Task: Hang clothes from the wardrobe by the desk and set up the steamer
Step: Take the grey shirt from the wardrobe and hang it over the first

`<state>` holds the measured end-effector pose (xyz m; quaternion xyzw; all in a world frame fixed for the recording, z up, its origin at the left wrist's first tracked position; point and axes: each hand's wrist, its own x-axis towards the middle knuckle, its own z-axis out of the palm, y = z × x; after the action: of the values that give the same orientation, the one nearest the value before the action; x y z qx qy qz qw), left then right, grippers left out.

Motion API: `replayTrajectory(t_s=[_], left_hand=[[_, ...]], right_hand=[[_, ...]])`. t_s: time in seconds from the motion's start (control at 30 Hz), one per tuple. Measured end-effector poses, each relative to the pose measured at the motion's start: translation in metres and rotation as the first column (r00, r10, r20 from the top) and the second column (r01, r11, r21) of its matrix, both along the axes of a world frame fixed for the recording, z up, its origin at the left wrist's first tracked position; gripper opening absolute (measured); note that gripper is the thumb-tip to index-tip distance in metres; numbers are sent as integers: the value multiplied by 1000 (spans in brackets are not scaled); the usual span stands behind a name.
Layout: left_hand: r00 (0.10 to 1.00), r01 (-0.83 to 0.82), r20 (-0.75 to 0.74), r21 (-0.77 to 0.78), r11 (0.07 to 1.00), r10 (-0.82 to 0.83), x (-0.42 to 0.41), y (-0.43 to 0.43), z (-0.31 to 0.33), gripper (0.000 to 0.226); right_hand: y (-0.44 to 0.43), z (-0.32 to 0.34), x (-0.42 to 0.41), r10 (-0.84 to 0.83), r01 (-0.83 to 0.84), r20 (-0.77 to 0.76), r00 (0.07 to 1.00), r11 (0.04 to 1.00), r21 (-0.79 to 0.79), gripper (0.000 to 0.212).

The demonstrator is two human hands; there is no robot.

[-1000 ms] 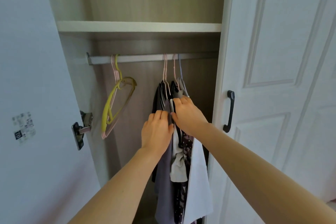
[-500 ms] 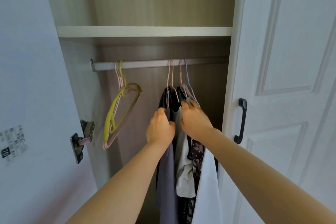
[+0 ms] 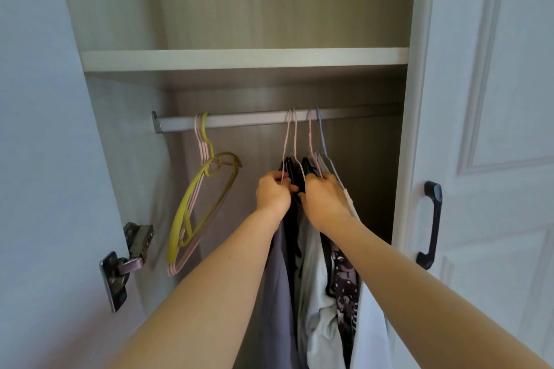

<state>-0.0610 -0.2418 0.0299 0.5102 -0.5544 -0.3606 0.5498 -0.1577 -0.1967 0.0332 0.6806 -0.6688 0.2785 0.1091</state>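
Several garments hang on thin pink and lilac hangers (image 3: pixel 302 141) from the grey wardrobe rail (image 3: pixel 245 120): a lilac one (image 3: pixel 277 287), a black one, a pale grey-white one (image 3: pixel 314 293), a dark patterned one (image 3: pixel 344 278) and a white one (image 3: pixel 370 335). My left hand (image 3: pixel 272 193) is closed around the necks of the left pair of hangers, just under the hooks. My right hand (image 3: pixel 325 199) grips the right pair at the same height. The hooks still sit on the rail.
Empty yellow and pink hangers (image 3: pixel 201 204) dangle at the rail's left end. A white shelf (image 3: pixel 239 58) runs above. The open left door (image 3: pixel 39 189) carries a metal hinge (image 3: pixel 126 263); the closed right door (image 3: pixel 485 159) has a black handle (image 3: pixel 431 223).
Both hands slid up the clothes to the hanger necks and closed on them. The camera has tilted upward, so the rail and shelf sit lower in view.
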Motion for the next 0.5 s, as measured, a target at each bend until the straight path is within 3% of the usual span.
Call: replayTrajectory(t_s=[0.1, 0.5], left_hand=[[994, 40, -101, 0, 999, -40, -2, 4, 3, 14], [991, -12, -132, -11, 1000, 11, 16, 21, 34, 16]], right_hand=[[-3, 2, 2, -5, 5, 34, 999, 1000, 2, 18], [-3, 20, 6, 61, -32, 272, 960, 993, -110, 16]])
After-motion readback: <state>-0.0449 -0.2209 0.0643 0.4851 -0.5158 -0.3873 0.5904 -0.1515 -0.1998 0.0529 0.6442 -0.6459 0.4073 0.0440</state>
